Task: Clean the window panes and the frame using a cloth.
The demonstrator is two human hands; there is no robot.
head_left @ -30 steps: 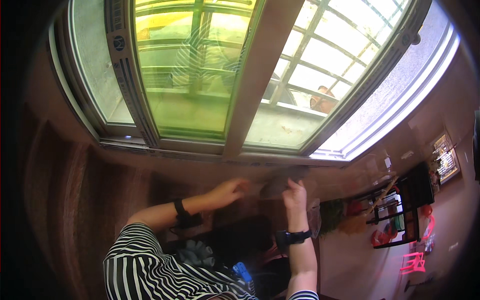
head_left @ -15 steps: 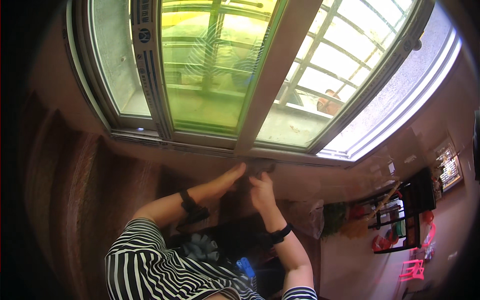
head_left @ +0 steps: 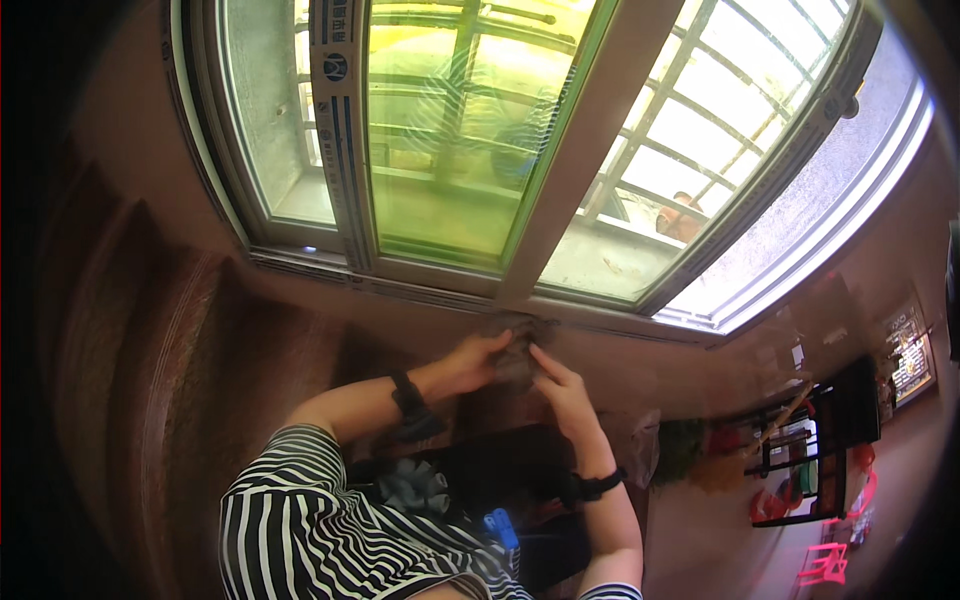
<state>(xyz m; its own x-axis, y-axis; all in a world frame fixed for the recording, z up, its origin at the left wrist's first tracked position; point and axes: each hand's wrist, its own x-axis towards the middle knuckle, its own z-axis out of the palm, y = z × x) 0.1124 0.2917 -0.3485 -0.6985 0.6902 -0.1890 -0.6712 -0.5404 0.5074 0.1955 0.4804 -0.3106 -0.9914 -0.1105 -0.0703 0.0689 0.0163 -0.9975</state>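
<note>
Two bare hands worked on a small grey bundle (head_left: 517, 366), perhaps cloth, just below the frame of a wide window (head_left: 450, 200). The bundle was between the hands, near the middle of the view, and blurred, so its exact shape and material could not be told.

It looked light and soft, likely to fold or squash under the fingers rather than break. Its surface seemed dull, so slipping was probably a small worry. The surest hold appeared to be at its two sides, thumbs on top and fingers beneath, with a gentle pinch.

The left hand (head_left: 470, 364) came in from the left, its thumb pointing toward the window and lying along the bundle's edge; its other fingers were mostly hidden. The right hand (head_left: 562, 388) met the opposite side, a straight digit slanting up and inward against the grey stuff. Both hands were partly closed, and the bundle seemed gripped between them; how tightly could not be told.

Both elbows were bent, the forearms angling inward toward each other. Each wrist wore a dark band. Below were a black-and-white striped shirt (head_left: 300, 510), a blue clip (head_left: 500, 528) and a grey clustered object (head_left: 415, 487).
</note>
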